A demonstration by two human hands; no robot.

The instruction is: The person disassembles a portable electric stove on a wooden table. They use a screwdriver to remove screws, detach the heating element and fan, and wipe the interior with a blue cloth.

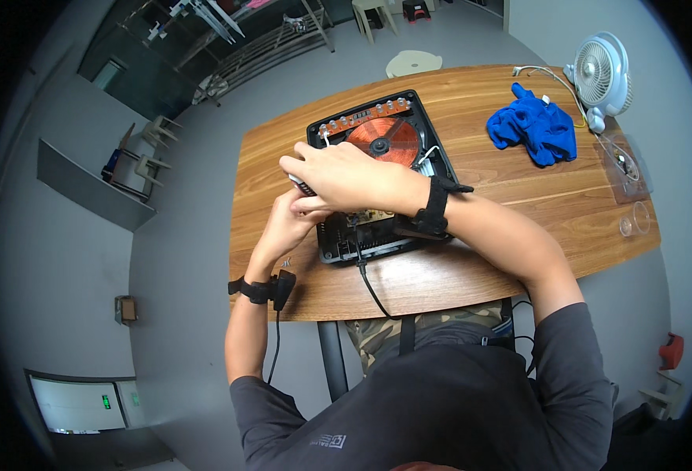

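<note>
An opened induction cooker (442, 157) lies on the wooden table, its black casing showing a round copper coil (393, 133) and an orange control board (361, 117) along the far edge. My right hand (350, 174) reaches across the cooker to its left side, fingers bent. Just below it, my left hand (287, 224) is closed by the casing's left edge. Between the two hands shows a small white-and-dark ribbed part (302, 185), gripped by both; its kind is mostly hidden by the fingers. Part of a circuit board (371, 216) shows under my right wrist.
A black power cord (371, 286) runs from the cooker over the table's near edge. Small metal screws (286, 262) lie beside my left wrist. Farther right are a blue cloth (533, 129), a small fan (601, 74), a clear tray (625, 169) and clear cups (635, 223).
</note>
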